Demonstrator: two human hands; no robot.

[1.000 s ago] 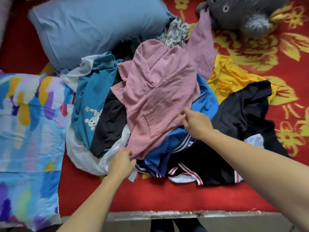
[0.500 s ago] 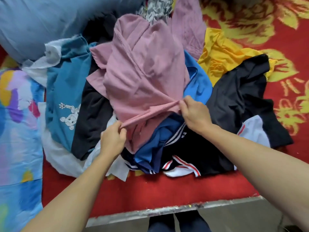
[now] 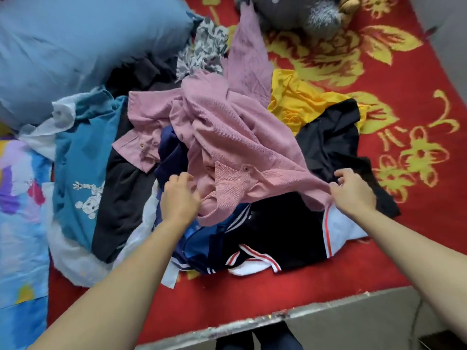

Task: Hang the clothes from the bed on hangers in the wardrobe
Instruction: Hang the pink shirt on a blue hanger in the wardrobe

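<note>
left hand (image 3: 180, 199) reaches into the near left edge of the pink shirt (image 3: 227, 127), its fingers curled into the fabric and gripping a fold there; right hand (image 3: 353, 194) lies at the shirt's near right corner, thumb against the pink edge and the other fingers loosely spread above a black garment (image 3: 328, 147); i cannot tell whether it pinches the cloth or only touches it; the pink shirt lies crumpled on top of the clothes pile in the middle of the bed (image 3: 252, 322), its long axis running from the hands at the near side away to the far side, leaning slightly right, with one sleeve stretched out far toward a grey plush toy (image 3: 298, 11); a buttoned pocket faces up between the two hands; left of the shirt lies a teal shirt (image 3: 83, 168) with a cartoon print, and far right of it a yellow garment (image 3: 290, 97); a blue pillow (image 3: 75, 46) sits at the far left on the red bedspread (image 3: 379, 72).
</note>
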